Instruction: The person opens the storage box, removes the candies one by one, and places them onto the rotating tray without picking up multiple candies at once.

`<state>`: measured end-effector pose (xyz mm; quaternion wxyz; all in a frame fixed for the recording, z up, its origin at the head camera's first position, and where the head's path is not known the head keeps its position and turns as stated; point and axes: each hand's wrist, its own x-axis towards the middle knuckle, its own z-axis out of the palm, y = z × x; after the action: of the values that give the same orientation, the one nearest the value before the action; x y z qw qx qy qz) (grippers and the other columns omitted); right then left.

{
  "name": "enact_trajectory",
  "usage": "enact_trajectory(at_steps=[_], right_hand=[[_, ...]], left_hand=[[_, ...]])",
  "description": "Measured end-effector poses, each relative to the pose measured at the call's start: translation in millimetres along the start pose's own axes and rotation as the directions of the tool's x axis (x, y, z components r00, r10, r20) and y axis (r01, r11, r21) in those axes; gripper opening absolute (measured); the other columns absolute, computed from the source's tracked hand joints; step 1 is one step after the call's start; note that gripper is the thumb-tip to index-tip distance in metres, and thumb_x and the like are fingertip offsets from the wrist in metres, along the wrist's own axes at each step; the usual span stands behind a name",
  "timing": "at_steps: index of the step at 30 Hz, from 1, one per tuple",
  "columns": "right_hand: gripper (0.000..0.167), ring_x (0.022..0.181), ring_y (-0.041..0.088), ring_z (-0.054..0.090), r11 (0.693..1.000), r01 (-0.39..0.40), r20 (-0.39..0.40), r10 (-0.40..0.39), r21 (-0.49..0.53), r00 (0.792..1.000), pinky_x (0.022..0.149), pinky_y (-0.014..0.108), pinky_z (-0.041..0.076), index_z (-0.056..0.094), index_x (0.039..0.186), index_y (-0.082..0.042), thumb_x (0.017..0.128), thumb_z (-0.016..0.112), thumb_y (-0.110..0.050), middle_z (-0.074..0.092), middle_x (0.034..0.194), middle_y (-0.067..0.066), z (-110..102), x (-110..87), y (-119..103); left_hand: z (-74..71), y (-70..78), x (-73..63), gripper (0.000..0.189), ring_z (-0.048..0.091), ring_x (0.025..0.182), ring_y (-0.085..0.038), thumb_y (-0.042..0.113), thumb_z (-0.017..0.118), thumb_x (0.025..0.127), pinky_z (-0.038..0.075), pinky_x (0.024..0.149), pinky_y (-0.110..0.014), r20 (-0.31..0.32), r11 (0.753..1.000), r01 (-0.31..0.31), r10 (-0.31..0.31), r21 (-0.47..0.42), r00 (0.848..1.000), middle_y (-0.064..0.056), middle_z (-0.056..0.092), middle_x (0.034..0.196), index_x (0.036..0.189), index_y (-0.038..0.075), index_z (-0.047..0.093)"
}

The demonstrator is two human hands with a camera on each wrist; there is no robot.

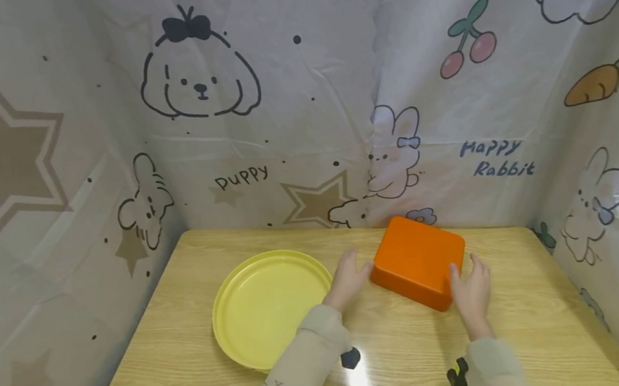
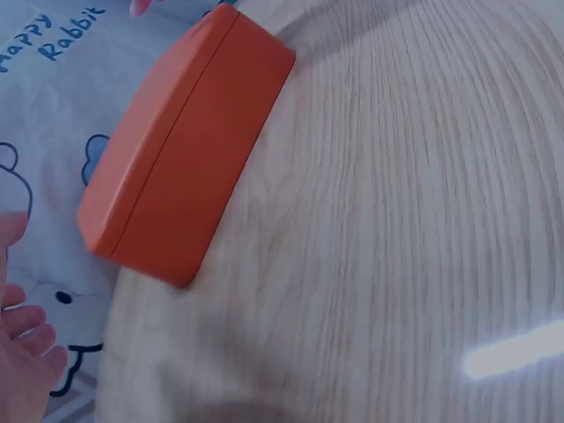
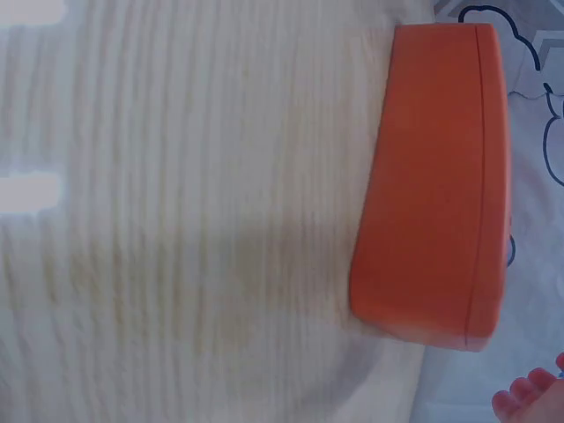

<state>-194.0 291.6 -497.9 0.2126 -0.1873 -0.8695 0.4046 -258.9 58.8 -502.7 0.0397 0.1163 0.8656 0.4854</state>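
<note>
An orange box (image 1: 418, 254) with a thin seam near its top lies flat on the wooden table, turned slightly at an angle. Beside its left corner is my left hand (image 1: 346, 279), fingers extended and thumb apart. In the left wrist view a gap shows between that left hand (image 2: 26, 344) and the box (image 2: 189, 150). My right hand (image 1: 473, 292) stands at the box's right side, fingers spread and loosely bent. The right wrist view shows only fingertips of the right hand (image 3: 533, 397), apart from the box (image 3: 432, 185). Neither hand holds anything.
A round yellow plate (image 1: 270, 308) with a raised rim lies left of the box, partly behind my left forearm. Printed cloth (image 1: 303, 125) hangs around the back and sides of the wooden table (image 1: 404, 358). Light glares off the tabletop near its front.
</note>
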Motion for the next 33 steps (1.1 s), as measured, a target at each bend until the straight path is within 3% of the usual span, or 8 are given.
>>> enact_trajectory(at_steps=[7, 9, 13, 17, 21, 24, 28, 33], right_hand=[[0.054, 0.117, 0.047, 0.036, 0.984, -0.147, -0.013, 0.149, 0.097, 0.989, 0.097, 0.056, 0.032, 0.03, 0.134, 0.013, 0.093, 0.047, -0.017, 0.036, 0.128, 0.035, 11.7, -10.6, 7.1], [0.053, 0.117, 0.047, 0.037, 0.976, -0.18, -0.012, 0.183, 0.12, 0.983, 0.098, 0.055, 0.032, 0.031, 0.133, 0.015, 0.093, 0.047, -0.016, 0.036, 0.129, 0.035, 14.7, -11.9, 8.2], [0.048, 0.115, 0.048, 0.04, 0.967, -0.206, -0.017, 0.21, 0.148, 0.977, 0.098, 0.053, 0.034, 0.034, 0.129, 0.018, 0.092, 0.046, -0.011, 0.039, 0.126, 0.036, 20.2, -13.2, 9.9], [0.042, 0.111, 0.048, 0.044, 0.971, -0.19, -0.042, 0.198, 0.148, 0.979, 0.096, 0.052, 0.036, 0.041, 0.123, 0.018, 0.089, 0.047, -0.004, 0.045, 0.119, 0.038, 25.4, -14.8, 12.8], [0.041, 0.112, 0.048, 0.044, 0.973, -0.178, -0.041, 0.186, 0.15, 0.982, 0.096, 0.052, 0.036, 0.041, 0.124, 0.018, 0.089, 0.047, -0.002, 0.045, 0.119, 0.038, 29.2, -17.0, 15.3], [0.04, 0.112, 0.047, 0.044, 0.974, -0.169, -0.042, 0.177, 0.15, 0.983, 0.096, 0.052, 0.036, 0.042, 0.124, 0.017, 0.089, 0.048, -0.002, 0.045, 0.118, 0.038, 30.6, -17.0, 15.9], [0.039, 0.11, 0.048, 0.044, 0.978, -0.154, -0.053, 0.162, 0.143, 0.985, 0.096, 0.053, 0.036, 0.044, 0.122, 0.017, 0.089, 0.049, -0.002, 0.046, 0.116, 0.038, 31.4, -16.7, 17.2], [0.041, 0.113, 0.048, 0.042, 0.976, -0.16, -0.035, 0.167, 0.15, 0.985, 0.096, 0.052, 0.036, 0.041, 0.126, 0.017, 0.09, 0.048, -0.002, 0.043, 0.118, 0.037, 29.5, -17.7, 18.4]], left_hand=[[41.7, -5.9, 12.7, 0.051, 0.045, 0.119, -0.036, 0.025, 0.053, 0.093, 0.04, 0.098, -0.043, -0.085, 0.969, 0.115, -0.137, -0.22, 0.987, -0.024, 0.048, 0.128, 0.13, -0.009, 0.042], [67.1, -34.0, 30.8, 0.053, 0.052, 0.111, -0.032, 0.034, 0.052, 0.092, 0.047, 0.089, -0.036, -0.162, 0.977, 0.053, -0.087, -0.204, 0.983, -0.02, 0.054, 0.122, 0.126, -0.006, 0.048], [101.5, -78.4, 60.9, 0.058, 0.055, 0.107, -0.026, 0.043, 0.055, 0.088, 0.049, 0.081, -0.03, -0.207, 0.98, 0.016, -0.058, -0.198, 0.977, -0.014, 0.057, 0.12, 0.126, -0.001, 0.051], [99.0, -76.9, 60.8, 0.06, 0.053, 0.113, -0.023, 0.042, 0.059, 0.086, 0.048, 0.087, -0.028, -0.167, 0.948, 0.049, -0.106, -0.314, 0.98, -0.012, 0.054, 0.126, 0.129, 0.001, 0.049], [72.4, -35.8, 34.9, 0.051, 0.053, 0.113, -0.023, 0.029, 0.061, 0.088, 0.046, 0.09, -0.029, -0.136, 0.918, 0.067, -0.13, -0.391, 0.982, -0.016, 0.054, 0.125, 0.126, -0.003, 0.051], [85.1, -50.5, 46.4, 0.039, 0.059, 0.104, -0.021, 0.018, 0.061, 0.087, 0.05, 0.083, -0.026, -0.193, 0.927, 0.008, -0.086, -0.374, 0.977, -0.017, 0.06, 0.115, 0.118, -0.004, 0.058], [126.6, -108.5, 83.2, 0.033, 0.062, 0.094, -0.014, 0.022, 0.063, 0.087, 0.051, 0.072, -0.021, -0.248, 0.926, -0.07, -0.026, -0.372, 0.968, -0.011, 0.065, 0.106, 0.112, 0.002, 0.064], [126.2, -99.0, 79.0, 0.024, 0.064, 0.086, -0.013, 0.01, 0.065, 0.083, 0.052, 0.068, -0.022, -0.307, 0.919, -0.067, -0.06, -0.389, 0.95, -0.009, 0.068, 0.096, 0.105, 0.003, 0.068]])
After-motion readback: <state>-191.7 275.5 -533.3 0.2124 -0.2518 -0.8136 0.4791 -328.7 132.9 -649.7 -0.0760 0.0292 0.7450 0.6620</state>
